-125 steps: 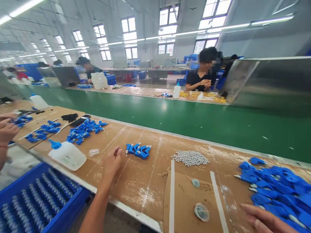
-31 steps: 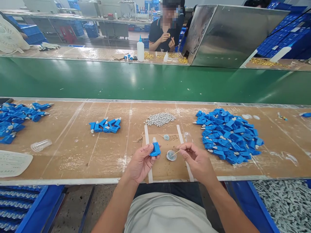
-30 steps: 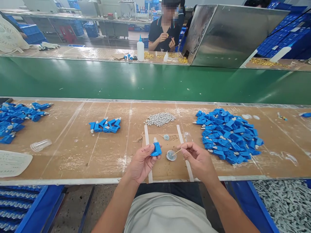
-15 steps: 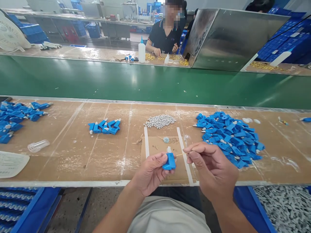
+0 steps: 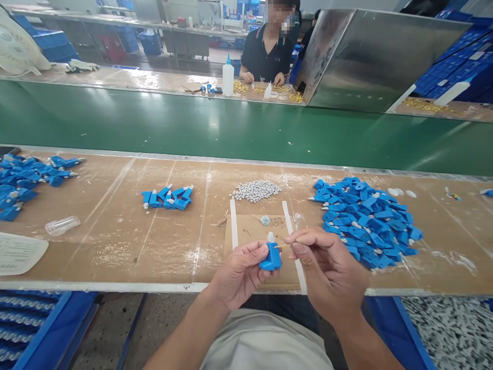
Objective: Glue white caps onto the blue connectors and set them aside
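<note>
Near the table's front edge, my left hand point(image 5: 242, 270) grips a blue plastic part point(image 5: 271, 258) with a whitish tip pointing up. My right hand point(image 5: 327, 270) pinches a thin yellowish stick point(image 5: 284, 245), whose end touches the upper right side of that part. Beyond them, a small round pale-blue dish point(image 5: 264, 220) sits on a cardboard piece point(image 5: 246, 231) between two white tape strips. Behind it lies a pile of small grey pieces point(image 5: 257, 191). A large heap of blue parts point(image 5: 365, 221) is to the right, a smaller group point(image 5: 168, 198) to the left.
More blue parts point(image 5: 23, 177) lie at the far left, near a clear plastic cup point(image 5: 62, 225) and a paper sheet point(image 5: 21, 254). A green belt point(image 5: 173, 126) runs behind the table. Across it sit a person point(image 5: 267, 56), a white bottle point(image 5: 228, 78) and a metal hood point(image 5: 377, 61).
My right hand has moved left, bringing the stick's end against the blue part. The view has shifted slightly. Across the belt, the person's hands have moved.
</note>
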Available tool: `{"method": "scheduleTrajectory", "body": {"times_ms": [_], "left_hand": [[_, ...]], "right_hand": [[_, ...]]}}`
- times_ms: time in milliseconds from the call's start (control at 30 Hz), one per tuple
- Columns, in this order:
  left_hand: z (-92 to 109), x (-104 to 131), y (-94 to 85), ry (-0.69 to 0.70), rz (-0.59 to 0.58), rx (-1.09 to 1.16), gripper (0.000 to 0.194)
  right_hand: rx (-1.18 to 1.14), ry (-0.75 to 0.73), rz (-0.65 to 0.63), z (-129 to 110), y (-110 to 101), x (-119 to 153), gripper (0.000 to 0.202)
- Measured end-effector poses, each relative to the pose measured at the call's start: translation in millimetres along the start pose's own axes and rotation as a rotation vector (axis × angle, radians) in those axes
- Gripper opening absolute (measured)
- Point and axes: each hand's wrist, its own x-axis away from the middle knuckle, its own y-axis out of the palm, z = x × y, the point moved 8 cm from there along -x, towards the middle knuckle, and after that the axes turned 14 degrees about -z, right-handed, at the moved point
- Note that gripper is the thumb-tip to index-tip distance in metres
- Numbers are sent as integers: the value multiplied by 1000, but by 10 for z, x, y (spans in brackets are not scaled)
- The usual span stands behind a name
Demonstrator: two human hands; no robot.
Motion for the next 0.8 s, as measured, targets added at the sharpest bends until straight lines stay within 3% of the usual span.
{"method": "scheduleTrajectory", "body": {"times_ms": [167, 300, 500, 633, 800], "left_hand": [[4, -6, -6, 4, -14, -7, 22], [5, 0, -48, 17, 19, -4, 22], [-7, -4, -43, 19, 8, 8, 22], [-15, 1, -50, 23, -6, 17, 20], [-34, 37, -89, -11, 0, 111, 25]], "right_hand": [[144, -138, -75, -94, 47, -12, 22], [176, -156, -154, -91, 108, -14, 24], [180, -189, -136, -103, 99, -25, 25], [150, -137, -153, -69, 119, -25, 20], [-96, 41, -16, 51, -43, 10, 10]]}}
